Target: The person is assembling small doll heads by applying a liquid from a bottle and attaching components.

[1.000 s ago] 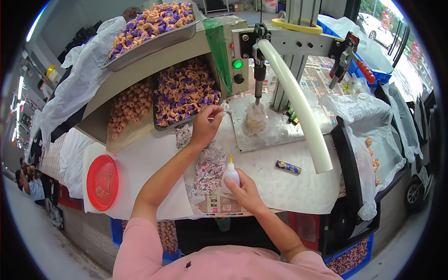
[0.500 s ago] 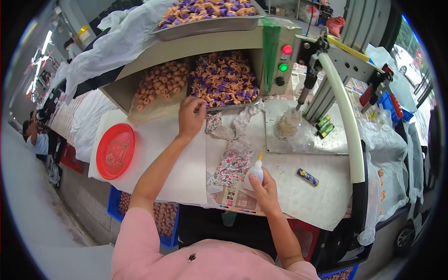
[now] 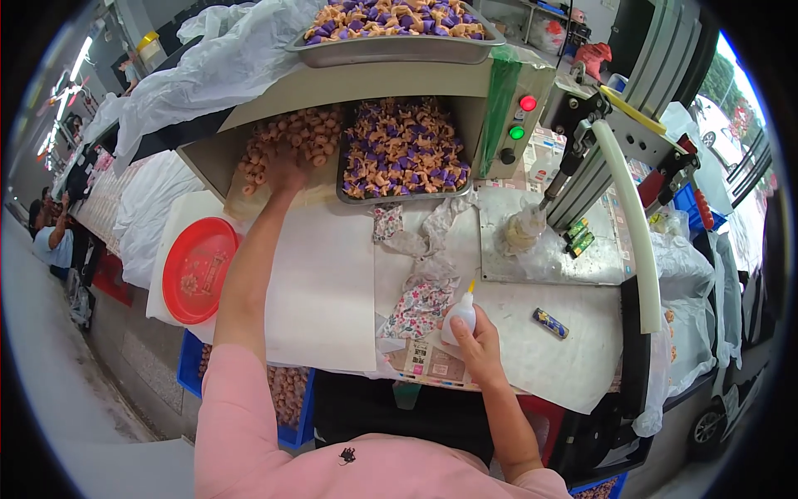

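The left hand (image 3: 285, 169) reaches far up the bench (image 3: 324, 283) into the left of two lower metal trays, the one heaped with tan sweets (image 3: 287, 141); its fingers are curled down among them, and whether they have closed on any cannot be told. The right hand (image 3: 475, 345) has its grip wrapped around one small white squeeze bottle with a yellow nozzle (image 3: 460, 316), standing upright near the bench's front edge. Just left of the bottle lie two floral-print pouches (image 3: 418, 306), one nearer, one by the trays. A second lower tray of purple-and-tan sweets (image 3: 403, 154) sits beside the first, and a third tray (image 3: 391, 29) rests above. One round red plastic lid (image 3: 199, 268) lies at the left edge
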Tool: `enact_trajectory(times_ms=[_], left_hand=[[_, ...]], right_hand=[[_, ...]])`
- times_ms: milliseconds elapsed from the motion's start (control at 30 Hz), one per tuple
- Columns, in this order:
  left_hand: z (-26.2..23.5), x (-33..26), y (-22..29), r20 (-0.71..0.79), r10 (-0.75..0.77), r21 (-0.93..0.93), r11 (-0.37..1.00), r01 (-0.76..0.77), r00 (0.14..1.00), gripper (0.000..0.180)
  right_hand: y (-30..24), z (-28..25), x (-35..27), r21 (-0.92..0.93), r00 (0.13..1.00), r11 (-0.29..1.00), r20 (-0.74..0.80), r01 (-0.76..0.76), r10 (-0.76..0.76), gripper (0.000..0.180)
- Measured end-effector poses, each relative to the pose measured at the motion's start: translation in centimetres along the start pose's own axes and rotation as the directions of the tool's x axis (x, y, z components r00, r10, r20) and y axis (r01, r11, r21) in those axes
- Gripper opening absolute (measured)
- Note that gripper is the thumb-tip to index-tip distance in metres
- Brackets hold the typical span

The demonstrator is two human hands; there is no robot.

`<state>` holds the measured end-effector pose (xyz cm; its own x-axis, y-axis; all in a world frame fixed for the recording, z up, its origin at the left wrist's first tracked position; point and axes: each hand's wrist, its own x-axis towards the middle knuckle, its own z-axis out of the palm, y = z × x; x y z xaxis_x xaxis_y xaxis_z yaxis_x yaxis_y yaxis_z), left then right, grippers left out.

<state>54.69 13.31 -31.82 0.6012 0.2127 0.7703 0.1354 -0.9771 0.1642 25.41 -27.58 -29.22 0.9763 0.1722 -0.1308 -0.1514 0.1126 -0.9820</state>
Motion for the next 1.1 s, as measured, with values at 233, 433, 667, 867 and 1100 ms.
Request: enact_trajectory(times_ms=[233,433,667,867,1100], left_hand=[[2.8,2.1,1.2,0.222,0.010,0.053,0.998,-0.022,0.975,0.053],[3.4,1.2,0.7,0.180,-0.046,0.089,0.996,0.030,0.983,0.046],[4.4,1.0,-0.3,0.030,0.191,-0.021,0.981,-0.190,0.981,0.035],[1.6,-0.6,-0.3,-0.039,0.189,-0.091,0.977,-0.192,0.981,0.027],[-8.7,-7.0,-0.3,0.768,-0.393,-0.623,-0.277,0.731,0.506,0.027]], right_hand=[[0.2,0.4,1.2,-0.036,0.999,0.999,-0.021,-0.031,0.031,0.033],[0.6,1.3,2.9,-0.008,0.997,0.998,-0.026,-0.066,0.066,0.029],[1.2,2.0,3.5,-0.024,0.999,0.999,-0.020,-0.032,0.031,0.028],[2.2,3.1,2.5,-0.036,0.999,0.999,-0.028,-0.025,0.024,0.030],[4.2,4.7,1.9,-0.137,1.000,0.990,-0.017,0.016,-0.018,0.032]])
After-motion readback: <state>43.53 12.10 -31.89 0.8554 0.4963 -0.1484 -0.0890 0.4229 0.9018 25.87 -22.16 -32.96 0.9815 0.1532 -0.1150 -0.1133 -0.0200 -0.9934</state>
